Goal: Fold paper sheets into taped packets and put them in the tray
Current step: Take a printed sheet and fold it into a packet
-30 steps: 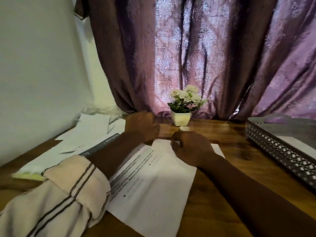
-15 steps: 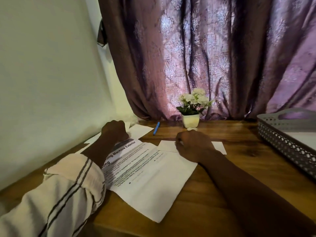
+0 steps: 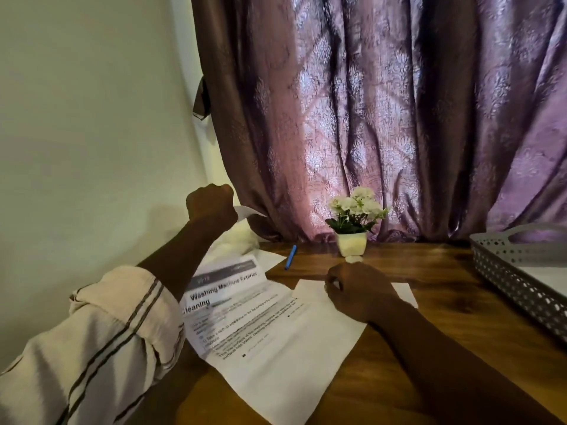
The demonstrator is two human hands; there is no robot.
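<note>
A small folded packet (image 3: 311, 291) lies flat on the desk (image 3: 445, 305), its near-left part over the far corner of a printed sheet (image 3: 276, 338) headed with washing-machine cleaning text. The right hand (image 3: 360, 291) rests on the packet's middle with its fingers (image 3: 334, 283) curled down. A pale spot shows at one fingertip, but I cannot tell whether they pinch the paper, hold a bit of tape, or only press.

The left hand (image 3: 211, 205) is raised clear of the desk near the wall, closed in a fist round a white scrap (image 3: 250, 211) whose pointed end sticks out to the right. It looks like paper; it could be tape or backing.

The step in hand seems to be sealing: the fold is made and pinned, and the tray (image 3: 503, 271), well to the right with something white already in it, has not yet received this one. Next, the left hand would need to bring its piece down to the open flap while the right keeps the fold shut.

A blue pen (image 3: 290, 257) and a flower pot (image 3: 351, 244) stand beyond, before the curtain (image 3: 383, 118).
</note>
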